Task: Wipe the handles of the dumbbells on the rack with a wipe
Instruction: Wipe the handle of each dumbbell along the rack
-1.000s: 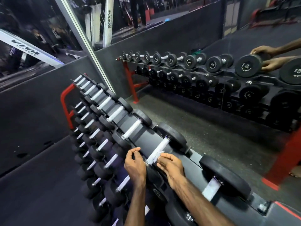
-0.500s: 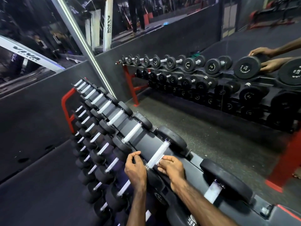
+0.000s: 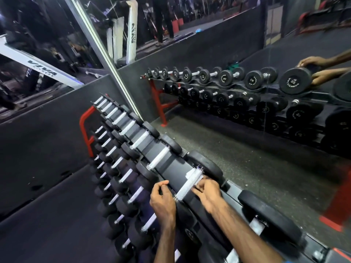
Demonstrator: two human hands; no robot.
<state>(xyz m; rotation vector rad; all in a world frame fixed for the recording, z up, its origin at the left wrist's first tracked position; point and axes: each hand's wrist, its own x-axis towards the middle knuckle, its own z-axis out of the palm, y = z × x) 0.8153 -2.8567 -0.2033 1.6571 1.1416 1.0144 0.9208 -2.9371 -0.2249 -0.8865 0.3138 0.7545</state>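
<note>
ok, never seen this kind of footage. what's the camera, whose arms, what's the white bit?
No robot here: a person wears one wide-angle camera on the head, looking down at their own bare hands. In front is a rack of dumbbells with pale handles; the wall mirror repeats it, hands included. The left hand curls over the near black weight. The right hand presses a white wipe onto the handle; its grip is motion-blurred.

Dumbbells (image 3: pixel 191 179) in rows on the rack (image 3: pixel 171 168), along the mirror (image 3: pixel 247 92) at its back edge. Left hand (image 3: pixel 163 202) at the near end of one handle (image 3: pixel 187 187), right hand (image 3: pixel 206 190) just right of it, wipe (image 3: pixel 190 174) toward its far end.
</note>
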